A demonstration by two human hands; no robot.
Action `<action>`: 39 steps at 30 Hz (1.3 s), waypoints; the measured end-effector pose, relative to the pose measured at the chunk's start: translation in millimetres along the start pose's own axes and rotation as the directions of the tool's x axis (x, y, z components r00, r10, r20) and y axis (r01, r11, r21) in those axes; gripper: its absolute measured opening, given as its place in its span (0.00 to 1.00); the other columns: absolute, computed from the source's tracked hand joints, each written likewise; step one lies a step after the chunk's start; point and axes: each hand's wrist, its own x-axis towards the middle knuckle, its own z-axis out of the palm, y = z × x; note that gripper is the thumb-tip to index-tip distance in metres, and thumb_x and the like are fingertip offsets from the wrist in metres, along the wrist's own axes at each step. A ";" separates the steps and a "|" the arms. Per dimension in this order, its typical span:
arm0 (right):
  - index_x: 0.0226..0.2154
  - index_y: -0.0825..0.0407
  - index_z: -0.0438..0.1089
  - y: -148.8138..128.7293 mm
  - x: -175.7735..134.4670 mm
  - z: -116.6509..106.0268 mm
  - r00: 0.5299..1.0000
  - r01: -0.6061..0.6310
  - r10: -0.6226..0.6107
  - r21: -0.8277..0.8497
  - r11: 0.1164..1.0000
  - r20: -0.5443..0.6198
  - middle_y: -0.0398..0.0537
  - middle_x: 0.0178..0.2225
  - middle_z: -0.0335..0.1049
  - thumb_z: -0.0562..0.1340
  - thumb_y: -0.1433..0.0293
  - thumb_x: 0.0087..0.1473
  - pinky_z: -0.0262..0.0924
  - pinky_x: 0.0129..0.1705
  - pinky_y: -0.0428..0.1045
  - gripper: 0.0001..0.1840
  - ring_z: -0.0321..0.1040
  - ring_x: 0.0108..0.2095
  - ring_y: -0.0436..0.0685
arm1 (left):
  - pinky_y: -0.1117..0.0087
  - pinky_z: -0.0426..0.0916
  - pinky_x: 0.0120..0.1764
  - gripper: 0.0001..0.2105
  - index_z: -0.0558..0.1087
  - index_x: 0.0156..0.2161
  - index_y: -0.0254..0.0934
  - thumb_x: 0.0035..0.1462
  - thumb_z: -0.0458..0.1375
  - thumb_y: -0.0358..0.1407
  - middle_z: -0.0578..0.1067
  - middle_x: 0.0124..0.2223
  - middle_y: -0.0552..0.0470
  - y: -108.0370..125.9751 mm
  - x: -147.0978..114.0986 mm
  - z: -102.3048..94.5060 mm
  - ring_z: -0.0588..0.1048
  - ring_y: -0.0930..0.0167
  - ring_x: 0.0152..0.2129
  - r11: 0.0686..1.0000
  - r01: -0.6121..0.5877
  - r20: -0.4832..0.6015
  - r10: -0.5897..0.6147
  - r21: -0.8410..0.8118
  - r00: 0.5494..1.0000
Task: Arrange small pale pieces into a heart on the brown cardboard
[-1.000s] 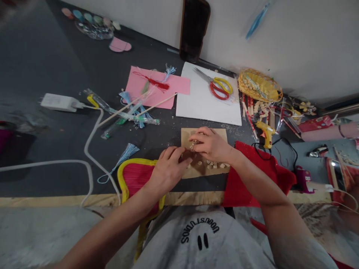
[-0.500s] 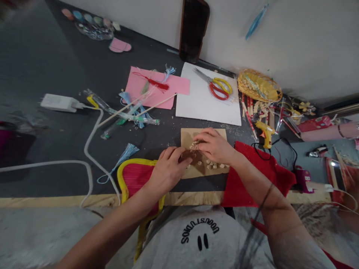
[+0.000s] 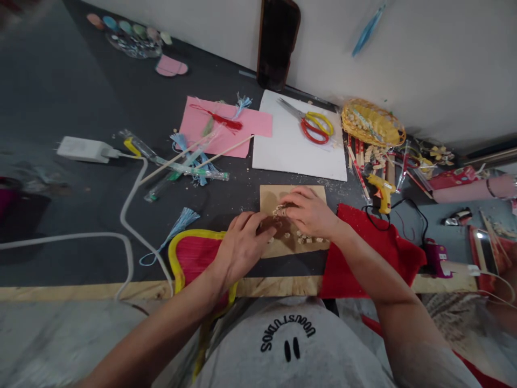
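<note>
A brown cardboard sheet (image 3: 269, 195) lies on the dark table in front of me. My right hand (image 3: 311, 213) is over its upper part, its fingers pinched on a small cluster of pale pieces (image 3: 277, 211). At the sheet's left edge rests my left hand (image 3: 247, 237). Its fingers are curled inward, close to that cluster, and whatever is between them is hidden. Several loose pale pieces (image 3: 302, 237) are scattered on the cardboard below my right hand. They look like little cut bits of wood, too small to make out exactly.
Beyond the cardboard lies a white board (image 3: 297, 153) bearing scissors (image 3: 311, 123). To the right are red cloth (image 3: 363, 253), a yellow glue gun (image 3: 382, 193) with its cord, and a wicker basket (image 3: 374, 121). Leftward lie tassels (image 3: 181, 223), pink paper (image 3: 226, 145) and a white cable (image 3: 129, 210).
Both hands stay in nearly the same place, with the right hand still pinching the cluster. The whole view shifts very slightly; nothing on the table has visibly moved.
</note>
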 end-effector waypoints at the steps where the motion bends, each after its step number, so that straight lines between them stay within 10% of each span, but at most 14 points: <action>1: 0.43 0.49 0.79 -0.1 0.1 0.0 1.000 0.004 -0.004 0.000 1.000 -0.002 0.52 0.52 0.73 0.59 0.74 0.62 0.58 0.58 0.61 0.13 0.56 0.54 0.64 | 0.58 0.70 0.47 0.14 0.80 0.48 0.43 0.64 0.55 0.28 0.75 0.50 0.43 -0.2 -0.1 0.1 0.70 0.60 0.45 1.000 -0.001 0.001 0.001 -0.002 1.000; 39: 0.45 0.43 0.79 -40.8 -29.7 7.6 0.990 -0.130 0.108 -0.258 0.958 -0.095 0.45 0.50 0.77 0.61 0.67 0.67 0.51 0.55 0.58 0.10 0.59 0.53 0.60 | 0.57 0.70 0.46 0.21 0.79 0.50 0.42 0.57 0.54 0.21 0.75 0.52 0.42 -1.7 -0.8 4.2 0.70 0.60 0.44 0.999 -0.045 -0.083 0.044 -0.007 0.996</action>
